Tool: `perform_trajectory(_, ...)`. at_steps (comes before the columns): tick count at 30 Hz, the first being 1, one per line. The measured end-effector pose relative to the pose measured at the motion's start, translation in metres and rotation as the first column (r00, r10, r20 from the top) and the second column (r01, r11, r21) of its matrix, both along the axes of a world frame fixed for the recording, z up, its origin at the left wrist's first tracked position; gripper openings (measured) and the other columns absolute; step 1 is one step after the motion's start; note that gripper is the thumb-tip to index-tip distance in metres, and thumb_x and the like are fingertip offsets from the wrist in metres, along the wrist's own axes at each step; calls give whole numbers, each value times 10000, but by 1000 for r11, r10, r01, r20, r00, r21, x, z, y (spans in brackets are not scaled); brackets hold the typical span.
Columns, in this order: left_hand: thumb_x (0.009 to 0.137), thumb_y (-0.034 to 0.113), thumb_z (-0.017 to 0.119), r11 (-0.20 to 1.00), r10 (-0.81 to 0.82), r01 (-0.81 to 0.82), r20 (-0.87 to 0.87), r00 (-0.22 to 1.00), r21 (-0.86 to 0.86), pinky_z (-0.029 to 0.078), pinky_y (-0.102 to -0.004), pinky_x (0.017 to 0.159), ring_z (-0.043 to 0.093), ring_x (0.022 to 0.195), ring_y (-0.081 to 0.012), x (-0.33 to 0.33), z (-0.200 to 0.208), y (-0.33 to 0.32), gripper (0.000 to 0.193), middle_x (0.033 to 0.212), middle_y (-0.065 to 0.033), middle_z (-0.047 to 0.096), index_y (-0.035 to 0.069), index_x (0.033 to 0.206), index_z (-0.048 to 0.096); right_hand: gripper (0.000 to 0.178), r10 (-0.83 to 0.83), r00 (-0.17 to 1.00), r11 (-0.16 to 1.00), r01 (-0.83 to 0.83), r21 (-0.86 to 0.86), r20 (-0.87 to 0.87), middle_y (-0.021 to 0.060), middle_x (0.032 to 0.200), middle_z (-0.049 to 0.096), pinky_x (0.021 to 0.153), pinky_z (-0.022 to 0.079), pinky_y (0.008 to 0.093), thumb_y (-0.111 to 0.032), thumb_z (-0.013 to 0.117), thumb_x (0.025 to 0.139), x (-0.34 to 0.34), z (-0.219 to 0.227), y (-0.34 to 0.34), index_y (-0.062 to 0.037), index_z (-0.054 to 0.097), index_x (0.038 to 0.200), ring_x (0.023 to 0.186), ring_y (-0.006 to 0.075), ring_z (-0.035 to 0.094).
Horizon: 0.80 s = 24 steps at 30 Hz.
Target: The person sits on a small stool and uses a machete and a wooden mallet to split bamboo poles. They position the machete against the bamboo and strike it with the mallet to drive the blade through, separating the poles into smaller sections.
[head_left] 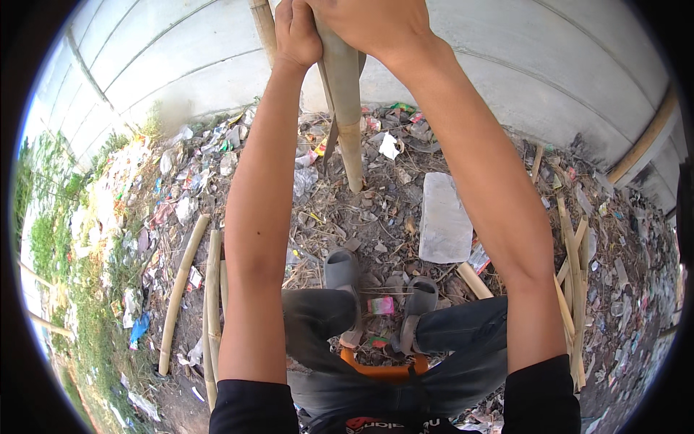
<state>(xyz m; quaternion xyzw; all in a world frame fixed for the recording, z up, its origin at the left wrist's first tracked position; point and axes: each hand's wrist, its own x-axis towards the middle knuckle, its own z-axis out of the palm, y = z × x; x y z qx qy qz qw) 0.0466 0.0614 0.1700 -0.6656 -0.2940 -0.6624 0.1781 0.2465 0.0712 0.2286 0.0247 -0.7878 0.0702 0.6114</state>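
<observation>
At the top edge of the head view, my left hand [298,35] is closed at the left side of an upright bamboo pole [343,94]. My right hand [379,25] lies across the pole's upper part, partly cut off by the picture's edge, so its fingertips are hidden. The pole's lower end meets the littered soil between the two forearms. A thin, dark flat strip [330,141], blade-like in shape, hangs close along the pole's left side; what holds it cannot be seen.
Behind the pole stands a grey concrete panel wall [520,65]. A pale rectangular block [443,220] lies right of the pole. Cut bamboo pieces [182,293] lie left, more bamboo [571,267] right. Litter covers the soil; my sandalled feet [342,271] are below an orange seat [383,370].
</observation>
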Motion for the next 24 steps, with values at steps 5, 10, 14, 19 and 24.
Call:
perform_trajectory(5,1120,485,204,957,212,-162,198,957,-241,538,-342,874,662,979,-199,8,-14,-24,618,1065,-110,696,19,1224,596,563,113,994,989,-113,-90,-10,290,1241,535,807,610,444,-244,763,889,10,-20,15,53,569,1326,953,415,689)
perform_trajectory(10,1093,580,180,977,73,6,358,931,-215,578,-334,781,703,909,-213,14,-16,-34,754,1023,-136,718,-12,1192,637,759,225,974,935,-205,-288,35,352,1370,433,913,572,459,-381,702,956,18,-45,26,55,368,1480,1142,451,608)
perform_trajectory(14,1055,674,170,990,-75,120,427,901,-79,577,-358,837,698,965,-227,33,-21,-29,869,1079,-161,713,-46,1188,638,750,529,848,810,-488,-326,43,342,1321,542,941,563,468,-379,707,953,-5,-50,22,49,361,1462,1141,449,641)
perform_trajectory(19,938,822,375,973,156,-200,315,936,114,533,-402,935,650,1126,-260,48,-30,-27,1034,1139,-179,702,-101,1385,505,768,535,826,802,-430,-414,177,296,1182,672,920,559,492,-384,734,931,-6,-38,19,47,358,1443,1077,431,689)
perform_trajectory(24,861,610,687,934,336,-343,77,939,100,551,-407,932,680,1073,-259,64,-39,-33,862,1129,-177,709,-99,1329,540,760,596,793,728,-465,-503,130,211,1210,651,951,532,403,-521,802,844,-6,-57,38,8,575,1340,1141,314,648)
